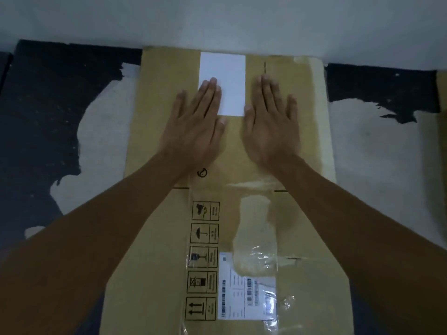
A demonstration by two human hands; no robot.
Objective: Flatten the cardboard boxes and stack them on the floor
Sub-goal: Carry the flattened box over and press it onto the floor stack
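A flattened brown cardboard box (154,151) lies on the floor and runs from the wall toward me. It carries a white label (229,76) near its far end, printed handling symbols (204,259) and a taped shipping label (246,298) nearer to me. My left hand (196,124) presses flat on the far panel, fingers straight, fingertips on the white label's left edge. My right hand (271,124) presses flat just right of that label, fingers straight and spread.
The floor (377,151) is pale with a dark worn covering (41,117) in patches on both sides of the box. A light wall (217,20) stands just beyond the box's far end. Another cardboard edge (442,117) shows at the far right.
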